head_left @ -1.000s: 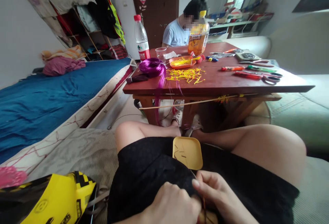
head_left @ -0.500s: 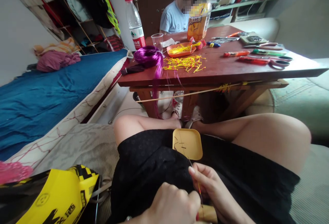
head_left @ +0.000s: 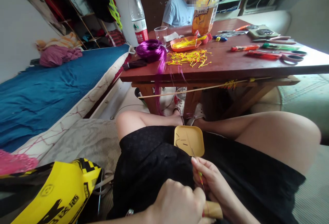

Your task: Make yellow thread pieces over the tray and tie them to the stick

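The left hand [head_left: 177, 201] is low in the near part of the view, closed in a fist around a wooden stick [head_left: 213, 209], of which only a short end shows at the right of the fist. The right hand [head_left: 214, 186] is just beside it, touching the same stick, and its fingers [head_left: 203, 169] are pinched narrowly on a thin thread [head_left: 199, 176] that rises from between them. Whether the thread is joined to the stick, I cannot tell. Both hands rest over the lap, on the black skirt [head_left: 154, 159].

Just beyond the right hand, a small yellow tray [head_left: 189, 140] lies on the skirt between the knees, with a few dark thin pieces in it.

Farther away stands a red-brown table [head_left: 231, 67]. On it are a purple bundle [head_left: 151, 50] at the left, loose yellow pieces [head_left: 189, 58] in the middle, an orange dish [head_left: 185, 44], two bottles and scissors [head_left: 288, 57] at the right. A person [head_left: 177, 10] sits at the far side of the table. A blue bed [head_left: 51, 83] is at the left, and a yellow bag [head_left: 55, 196] lies near the left corner.
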Motion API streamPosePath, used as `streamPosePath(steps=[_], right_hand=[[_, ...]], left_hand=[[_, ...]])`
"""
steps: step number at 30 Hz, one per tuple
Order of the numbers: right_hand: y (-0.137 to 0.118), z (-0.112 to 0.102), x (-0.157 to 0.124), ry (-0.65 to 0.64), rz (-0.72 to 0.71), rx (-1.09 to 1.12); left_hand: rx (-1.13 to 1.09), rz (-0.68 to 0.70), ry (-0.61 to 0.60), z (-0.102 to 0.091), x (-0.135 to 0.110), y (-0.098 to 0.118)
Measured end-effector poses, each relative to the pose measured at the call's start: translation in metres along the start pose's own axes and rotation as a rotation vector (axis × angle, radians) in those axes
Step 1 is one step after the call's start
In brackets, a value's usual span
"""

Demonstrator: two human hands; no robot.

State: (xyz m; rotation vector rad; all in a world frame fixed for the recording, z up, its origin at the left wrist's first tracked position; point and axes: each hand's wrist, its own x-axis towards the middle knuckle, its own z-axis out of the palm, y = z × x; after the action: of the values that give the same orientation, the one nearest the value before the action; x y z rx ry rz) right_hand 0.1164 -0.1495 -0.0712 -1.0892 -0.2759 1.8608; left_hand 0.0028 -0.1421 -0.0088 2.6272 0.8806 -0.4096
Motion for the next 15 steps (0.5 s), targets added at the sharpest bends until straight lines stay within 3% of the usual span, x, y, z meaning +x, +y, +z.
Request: streamPosePath(steps=[15], right_hand=[[-0.0009, 0.0011, 0.0027, 0.023, -0.003, 0.043]], left_hand=[[0.030, -0.015, -0.065, -0.0016, 0.0024, -0.0015]])
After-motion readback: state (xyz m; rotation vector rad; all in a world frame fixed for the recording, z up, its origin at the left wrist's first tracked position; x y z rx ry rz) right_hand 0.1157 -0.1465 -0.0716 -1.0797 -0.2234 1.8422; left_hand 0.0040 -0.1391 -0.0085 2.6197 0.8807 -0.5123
